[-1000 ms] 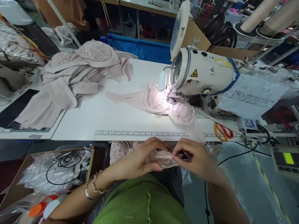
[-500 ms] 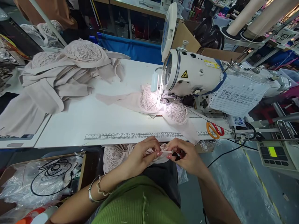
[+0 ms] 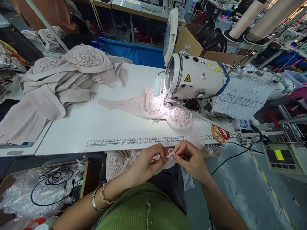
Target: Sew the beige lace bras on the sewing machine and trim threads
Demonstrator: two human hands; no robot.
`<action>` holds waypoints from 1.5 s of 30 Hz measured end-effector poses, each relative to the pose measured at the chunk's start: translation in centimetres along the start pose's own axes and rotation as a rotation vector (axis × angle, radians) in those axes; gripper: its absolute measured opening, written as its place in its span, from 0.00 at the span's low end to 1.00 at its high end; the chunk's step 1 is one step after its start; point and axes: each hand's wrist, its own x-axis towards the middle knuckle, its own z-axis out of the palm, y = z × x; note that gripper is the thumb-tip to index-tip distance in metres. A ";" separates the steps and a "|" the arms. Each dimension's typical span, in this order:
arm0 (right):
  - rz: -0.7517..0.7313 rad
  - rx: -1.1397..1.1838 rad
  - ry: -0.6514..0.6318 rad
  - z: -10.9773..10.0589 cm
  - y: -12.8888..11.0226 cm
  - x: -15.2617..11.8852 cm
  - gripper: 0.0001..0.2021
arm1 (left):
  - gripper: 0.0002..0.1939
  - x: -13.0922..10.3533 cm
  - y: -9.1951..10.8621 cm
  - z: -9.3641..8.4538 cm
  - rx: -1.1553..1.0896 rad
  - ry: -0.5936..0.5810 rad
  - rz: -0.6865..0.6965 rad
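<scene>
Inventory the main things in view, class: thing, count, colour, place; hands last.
Sewing machine: one, white, right
Lace garment: one, pink, at machine
Garment pile: one, beige, bench left
Ruler scale: one, black, bench front
Scissor handles: two, orange and red, bench right
Written sheet: one, white, on machine
Cones: two, beige, upper right
Control box: one, grey, right edge
Held fabric: one, pink, between hands
Left hand: one, bare, at fabric
Right hand: one, bare, at fabric
</scene>
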 end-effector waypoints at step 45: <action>0.199 -0.334 -0.268 -2.2 3.3 -0.1 0.18 | 0.12 0.7 -1.2 -0.1 -0.103 0.184 -0.264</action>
